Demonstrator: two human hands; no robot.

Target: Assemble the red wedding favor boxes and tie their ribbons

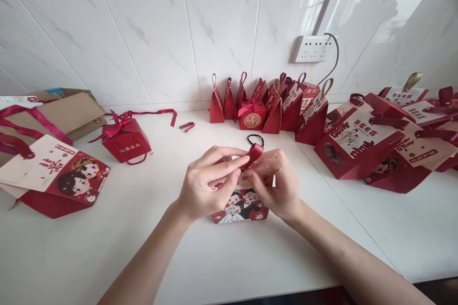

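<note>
A red gift box (240,207) with a cartoon bride and groom on its front stands on the white counter in front of me. A dark red strap (255,153) forms a loop above the box's top. My left hand (214,178) pinches the strap from the left, its fingers stretched across it. From the right, the thumb and fingers of my right hand (277,178) close on the strap's lower part at the box top. Both hands hide the box's upper corners and the strap's ends. A black elastic ring (255,140) lies just behind the hands.
Several small red boxes (274,109) stand by the tiled wall. Larger gift boxes (358,143) crowd the right. At left are a ribboned red box (126,140), a cartoon box (53,176), a cardboard carton (71,114) and a loose strap (187,126). A power strip (311,49) hangs above.
</note>
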